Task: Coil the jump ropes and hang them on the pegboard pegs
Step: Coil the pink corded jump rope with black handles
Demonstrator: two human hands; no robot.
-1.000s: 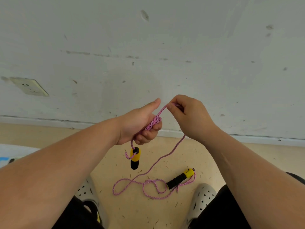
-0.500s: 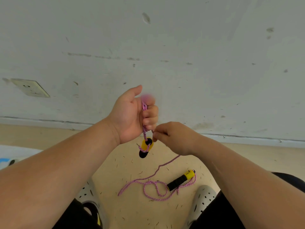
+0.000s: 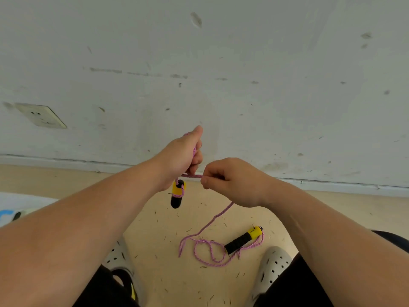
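Pink braided jump rope (image 3: 213, 220) is gathered in the left hand (image 3: 180, 157), whose fingers curl round its loops with the thumb raised; a yellow-and-black plastic handle (image 3: 177, 194) dangles just beneath that fist; the right hand (image 3: 234, 182) pinches a taut stretch of cord beside it; from there the rope drops to the tan floor (image 3: 155, 229), lying in loose loops touching a second yellow-and-black handle (image 3: 242, 239) between two pale perforated clogs (image 3: 274, 263).
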